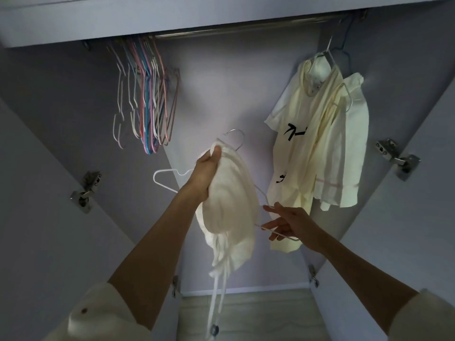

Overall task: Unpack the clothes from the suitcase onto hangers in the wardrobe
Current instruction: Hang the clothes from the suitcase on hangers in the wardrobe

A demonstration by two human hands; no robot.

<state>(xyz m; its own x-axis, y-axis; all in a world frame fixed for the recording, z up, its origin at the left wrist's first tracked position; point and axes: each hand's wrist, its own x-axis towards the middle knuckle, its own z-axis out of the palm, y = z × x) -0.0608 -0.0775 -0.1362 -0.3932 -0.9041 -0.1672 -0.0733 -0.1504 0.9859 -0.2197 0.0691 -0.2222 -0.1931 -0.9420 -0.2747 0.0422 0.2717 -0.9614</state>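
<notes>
Inside the open wardrobe, my left hand (205, 173) grips the top of a white garment (231, 212) with long drawstrings hanging down. A white wire hanger (163, 179) sits partly behind the cloth, its metal hook poking out above my left hand. My right hand (286, 223) pinches the hanger's lower right corner, fingers curled on the wire. Most of the hanger is hidden by the garment. The suitcase is out of view.
A metal rail (246, 27) runs across the top. Several empty coloured hangers (145, 99) hang at its left. Cream shirts (320, 143), one with black marks, hang at the right. Door hinges (86, 190) flank the opening; a wooden floor shows below.
</notes>
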